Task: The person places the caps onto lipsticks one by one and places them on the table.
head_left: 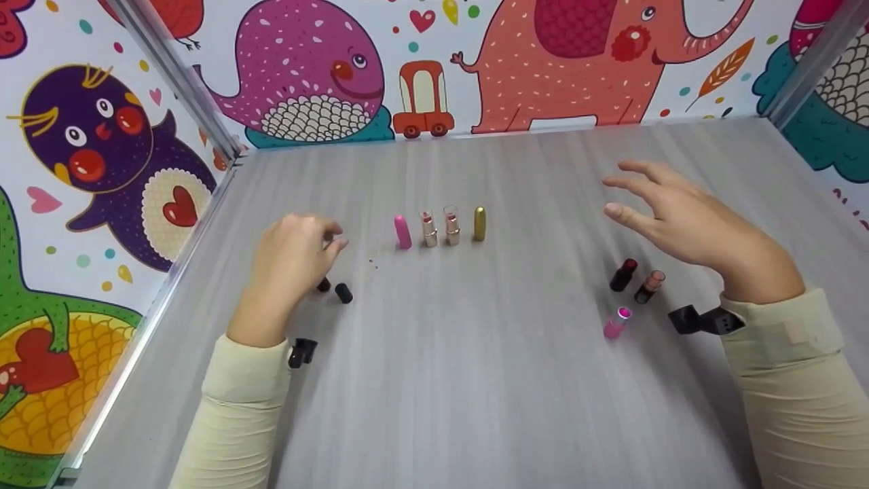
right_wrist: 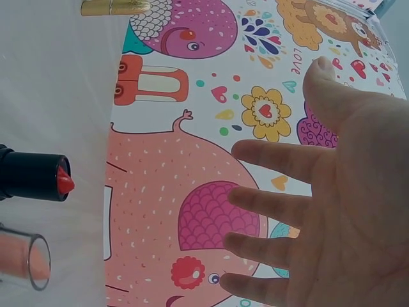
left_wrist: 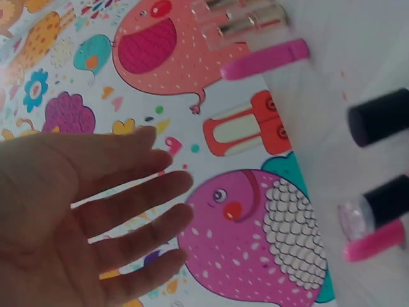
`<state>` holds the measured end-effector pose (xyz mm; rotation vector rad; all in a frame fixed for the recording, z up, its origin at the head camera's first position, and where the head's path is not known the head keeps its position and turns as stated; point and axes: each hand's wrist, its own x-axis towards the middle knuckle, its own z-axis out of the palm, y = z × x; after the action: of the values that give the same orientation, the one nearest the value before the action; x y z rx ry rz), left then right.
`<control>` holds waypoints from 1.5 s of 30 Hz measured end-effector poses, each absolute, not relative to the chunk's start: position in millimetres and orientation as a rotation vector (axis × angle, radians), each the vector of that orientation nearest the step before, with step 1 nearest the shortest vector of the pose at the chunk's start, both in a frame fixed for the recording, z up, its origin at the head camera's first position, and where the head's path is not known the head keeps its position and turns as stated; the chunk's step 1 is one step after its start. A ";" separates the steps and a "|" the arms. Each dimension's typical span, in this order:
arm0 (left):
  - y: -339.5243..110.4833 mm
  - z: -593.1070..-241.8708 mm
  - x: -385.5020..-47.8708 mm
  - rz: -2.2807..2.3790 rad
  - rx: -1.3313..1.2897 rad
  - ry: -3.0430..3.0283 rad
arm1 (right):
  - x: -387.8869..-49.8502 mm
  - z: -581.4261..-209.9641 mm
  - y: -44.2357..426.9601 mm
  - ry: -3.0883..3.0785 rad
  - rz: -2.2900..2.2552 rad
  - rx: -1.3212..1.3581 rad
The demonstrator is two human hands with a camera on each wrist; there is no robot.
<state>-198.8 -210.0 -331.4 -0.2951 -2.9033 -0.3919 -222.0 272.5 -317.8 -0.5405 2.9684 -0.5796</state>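
Note:
The left hand (head_left: 288, 261) is raised over the table's left side, holding nothing; the left wrist view shows its fingers (left_wrist: 147, 192) spread. Beside it stands a black cap (head_left: 343, 293), and another black tube (head_left: 324, 285) is partly hidden by the hand. A clear-topped black tube (left_wrist: 383, 206) and a pink one (left_wrist: 377, 242) show in the left wrist view. Fingers spread and holding nothing, the right hand (head_left: 692, 221) hovers above and behind a dark red lipstick (head_left: 623, 275), a clear-capped peach lipstick (head_left: 650, 286) and a pink tube (head_left: 618, 322).
Mid-table, a row holds a pink tube (head_left: 402, 232), two clear-capped lipsticks (head_left: 428, 229) and a gold tube (head_left: 480, 224), all upright. Small dark specks lie left of the row. Panels with cartoon animals border the grey table (head_left: 468, 380) at the back and sides.

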 end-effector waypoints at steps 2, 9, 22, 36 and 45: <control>-219.8 -335.0 -200.0 -0.404 -0.266 -2.968 | -222.3 -318.3 272.0 2.971 -0.587 -0.546; -244.5 -349.6 -205.6 -0.349 -0.176 -3.113 | -223.1 -318.9 271.9 2.970 -0.583 -0.549; -246.9 -361.2 -212.8 -0.244 -0.183 -3.148 | -222.0 -317.4 276.6 2.961 -0.599 -0.542; -241.0 -376.0 -221.0 -0.206 -0.214 -2.995 | -220.1 -313.7 278.5 2.972 -0.608 -0.554; -240.8 -377.8 -220.9 -0.205 -0.225 -2.996 | -216.9 -314.0 282.5 2.915 -0.529 -0.530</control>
<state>-220.9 -240.8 -377.8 -0.2252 -2.9957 -0.2048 -216.9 282.5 -314.0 -0.5303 2.9151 -0.5286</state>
